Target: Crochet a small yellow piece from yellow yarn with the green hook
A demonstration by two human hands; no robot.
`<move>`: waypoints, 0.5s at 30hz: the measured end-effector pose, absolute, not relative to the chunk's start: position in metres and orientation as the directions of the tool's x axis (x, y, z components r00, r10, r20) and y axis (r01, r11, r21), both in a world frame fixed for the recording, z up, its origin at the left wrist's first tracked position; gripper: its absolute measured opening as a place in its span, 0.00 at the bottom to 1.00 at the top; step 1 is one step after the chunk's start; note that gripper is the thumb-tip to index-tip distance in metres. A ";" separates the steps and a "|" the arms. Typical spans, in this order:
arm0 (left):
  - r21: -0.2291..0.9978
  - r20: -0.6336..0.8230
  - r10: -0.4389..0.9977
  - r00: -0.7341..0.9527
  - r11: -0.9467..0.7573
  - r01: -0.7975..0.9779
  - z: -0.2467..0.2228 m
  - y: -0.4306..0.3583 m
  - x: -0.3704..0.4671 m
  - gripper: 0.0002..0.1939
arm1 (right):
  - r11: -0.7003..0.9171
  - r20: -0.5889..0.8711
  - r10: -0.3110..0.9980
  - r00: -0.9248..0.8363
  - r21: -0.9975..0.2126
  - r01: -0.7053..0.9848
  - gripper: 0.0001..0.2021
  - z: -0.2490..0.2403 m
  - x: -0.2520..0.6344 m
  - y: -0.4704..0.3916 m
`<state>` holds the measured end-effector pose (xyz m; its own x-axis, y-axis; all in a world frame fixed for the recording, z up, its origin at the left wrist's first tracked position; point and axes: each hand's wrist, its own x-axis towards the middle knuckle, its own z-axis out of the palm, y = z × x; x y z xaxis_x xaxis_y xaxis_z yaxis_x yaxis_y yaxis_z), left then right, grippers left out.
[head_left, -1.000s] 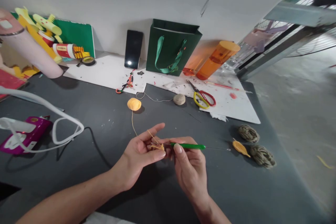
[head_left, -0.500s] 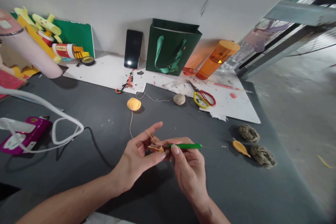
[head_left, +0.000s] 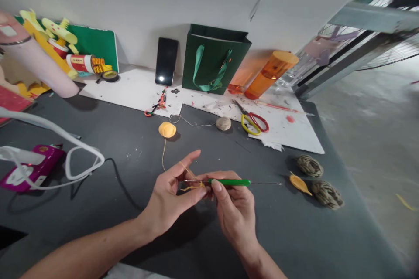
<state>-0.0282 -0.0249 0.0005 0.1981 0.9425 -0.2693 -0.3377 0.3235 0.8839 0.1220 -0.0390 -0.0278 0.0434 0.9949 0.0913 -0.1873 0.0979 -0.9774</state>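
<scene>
My left hand point(head_left: 173, 196) pinches a small piece of yellow crochet work point(head_left: 195, 186) between thumb and fingers, its index finger raised with yellow yarn running over it. In my right hand point(head_left: 237, 209) is a crochet hook with a green handle point(head_left: 234, 182), held level; its thin metal tip points left into the yellow piece, close to my left fingertips. A strand leads from the left hand up to a yellow yarn ball point(head_left: 167, 130) on the dark table. The fingers behind the work are partly hidden.
Behind the hands are a beige yarn ball point(head_left: 223, 123), scissors point(head_left: 251, 122), a phone point(head_left: 166, 62), a green bag point(head_left: 216, 59) and an orange bottle point(head_left: 271, 74). At right lie a yellow leaf shape point(head_left: 300, 184) and olive yarn bundles point(head_left: 327, 194). A purple device point(head_left: 34, 168) with cables sits left.
The yellow piece has shifted in my left fingers, and a loose end now points left. My left index fingertip is slightly lower and further left. The hook has moved slightly left.
</scene>
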 end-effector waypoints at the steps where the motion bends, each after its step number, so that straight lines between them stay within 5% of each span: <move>1: 0.888 -0.268 0.945 0.190 0.318 -0.332 0.001 -0.025 -0.028 0.35 | 0.107 0.101 0.994 0.042 -0.977 -0.186 0.05 -0.027 0.122 -0.039; 15: 0.792 -0.327 0.915 0.238 0.402 -0.459 0.001 -0.025 -0.025 0.33 | 0.163 0.149 0.985 0.081 -0.964 -0.210 0.04 -0.021 0.117 -0.032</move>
